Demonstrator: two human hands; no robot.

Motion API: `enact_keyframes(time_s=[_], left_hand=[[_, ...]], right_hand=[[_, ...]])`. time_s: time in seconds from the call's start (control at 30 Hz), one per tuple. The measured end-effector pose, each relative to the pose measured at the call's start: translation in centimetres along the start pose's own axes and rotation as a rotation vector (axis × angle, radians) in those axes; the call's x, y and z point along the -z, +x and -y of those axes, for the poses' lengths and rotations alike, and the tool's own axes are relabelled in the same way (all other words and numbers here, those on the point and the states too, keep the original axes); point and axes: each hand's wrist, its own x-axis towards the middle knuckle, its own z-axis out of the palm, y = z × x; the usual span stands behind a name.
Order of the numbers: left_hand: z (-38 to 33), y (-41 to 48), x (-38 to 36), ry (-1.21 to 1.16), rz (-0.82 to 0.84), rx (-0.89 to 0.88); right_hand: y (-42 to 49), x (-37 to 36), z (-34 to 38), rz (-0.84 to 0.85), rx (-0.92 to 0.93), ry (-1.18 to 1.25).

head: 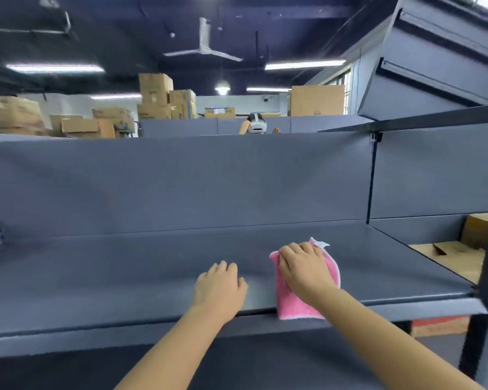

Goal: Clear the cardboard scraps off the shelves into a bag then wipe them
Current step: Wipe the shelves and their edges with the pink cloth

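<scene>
Grey shelf point(124, 271) spans the view, cardboard scraps point(457, 257) in the next bay right; pink cloth point(290, 302) overhangs the shelf's front edge beneath the flat, pressing right hand point(304, 268); left hand point(220, 285) rests nearby, fingers relaxed, holding nothing.

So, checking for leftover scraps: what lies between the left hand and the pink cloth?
Only bare grey shelf, in the head view, between left hand and pink cloth.

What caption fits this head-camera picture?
Right hand presses a pink cloth on the gray shelf; left hand rests beside it.
</scene>
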Motion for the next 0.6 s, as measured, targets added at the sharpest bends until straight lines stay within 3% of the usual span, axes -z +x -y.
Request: enact_keyframes(time_s=[0.2,0.5,0.6], left_hand=[[0.6,1.5,-3.5,-0.005,-0.017,0.133],[0.9,2.2,-6.4,0.005,-0.124,0.212],[0.7,2.3,-6.4,0.029,-0.075,0.23]], right_hand=[[2.0,-4.2,-1.7,0.213,-0.077,0.048],[4.2,-6.5,-2.4,0.292,-0.076,0.068],[4.0,-6.2,-2.5,0.34,-0.068,0.054]])
